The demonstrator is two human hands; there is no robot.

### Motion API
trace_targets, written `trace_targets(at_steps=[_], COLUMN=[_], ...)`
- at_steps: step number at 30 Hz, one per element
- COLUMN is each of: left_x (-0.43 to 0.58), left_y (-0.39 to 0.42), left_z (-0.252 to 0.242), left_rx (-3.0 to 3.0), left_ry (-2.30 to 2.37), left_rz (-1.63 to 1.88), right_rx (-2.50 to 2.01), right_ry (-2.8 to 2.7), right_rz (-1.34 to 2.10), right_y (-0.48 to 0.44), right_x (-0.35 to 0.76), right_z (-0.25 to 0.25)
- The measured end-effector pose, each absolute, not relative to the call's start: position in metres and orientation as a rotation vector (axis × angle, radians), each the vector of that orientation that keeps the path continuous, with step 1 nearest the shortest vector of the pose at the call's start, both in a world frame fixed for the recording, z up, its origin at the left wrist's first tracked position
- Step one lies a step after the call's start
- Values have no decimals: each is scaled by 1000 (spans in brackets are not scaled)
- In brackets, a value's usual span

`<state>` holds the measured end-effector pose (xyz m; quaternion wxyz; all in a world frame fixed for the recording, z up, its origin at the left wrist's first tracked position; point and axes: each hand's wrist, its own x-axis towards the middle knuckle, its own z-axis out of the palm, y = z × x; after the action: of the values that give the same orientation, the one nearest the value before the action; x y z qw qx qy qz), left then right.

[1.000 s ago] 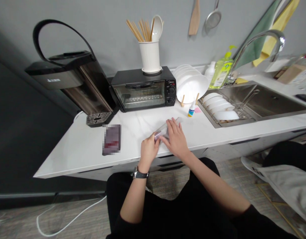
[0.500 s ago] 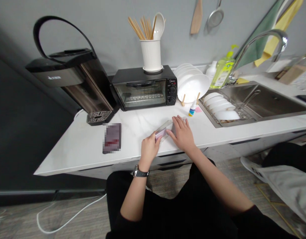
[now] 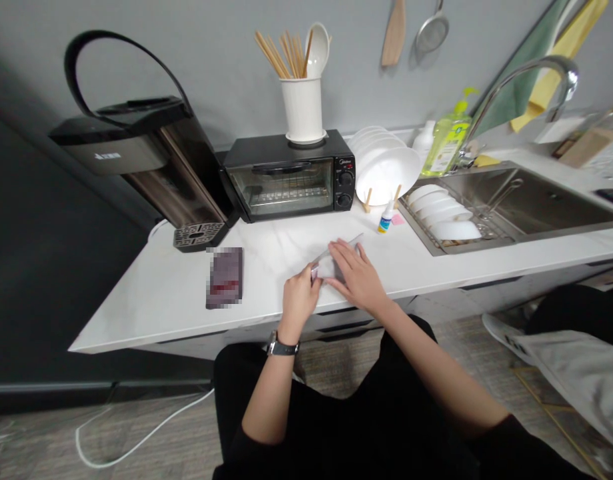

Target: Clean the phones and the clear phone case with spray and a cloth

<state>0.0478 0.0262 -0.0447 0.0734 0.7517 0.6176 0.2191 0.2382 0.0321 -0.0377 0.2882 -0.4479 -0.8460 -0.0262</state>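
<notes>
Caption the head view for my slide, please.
Left hand holds a thin pale item, right hand lying over it, before a black toaster oven.

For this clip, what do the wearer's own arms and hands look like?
Both are ungloved: left hand and right hand. Black sleeves end near the elbows. A watch with a dark strap and silvery case circles the left wrist.

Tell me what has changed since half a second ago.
The right hand moved back leftward over the flat item, closer to the left hand. I see nothing newly grasped or let go. The left hand keeps its hold; the small bottle and toaster oven stayed put.
</notes>
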Motion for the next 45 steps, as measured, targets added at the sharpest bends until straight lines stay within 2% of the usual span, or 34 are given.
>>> trace_targets(at_steps=[6,10,15,20,26,30,34,39,45], left_x=[49,45,45,48,45,42,41,46,45], left_y=[23,26,28,25,24,29,31,25,24], left_z=[-42,-45,-46,-46,-47,-51,-52,-46,-46], left_rx=[2232,2274,2283,2265,2252,2287,2308,2256,2252], left_ry=[1808,1827,1841,1807,1763,1784,1795,1811,1771], left_rz=[737,619,553,730,781,660,581,723,776], right_rx=[-1495,-1260,-971,-1294,-1494,-1243,-919,-1253,-1516], right_ry=[-1952,-2191,-2449,-2176,-1931,-2224,-2476,-2192,-2009], right_rz=[-130,-54,-41,-96,-113,-40,-22,-106,-166], right_y=[23,8,19,38,12,-1,16,38,11], right_x=[213,192,224,252,202,190,222,252,205], right_z=[-47,-47,-38,-35,-47,-45,-36,-35,-46])
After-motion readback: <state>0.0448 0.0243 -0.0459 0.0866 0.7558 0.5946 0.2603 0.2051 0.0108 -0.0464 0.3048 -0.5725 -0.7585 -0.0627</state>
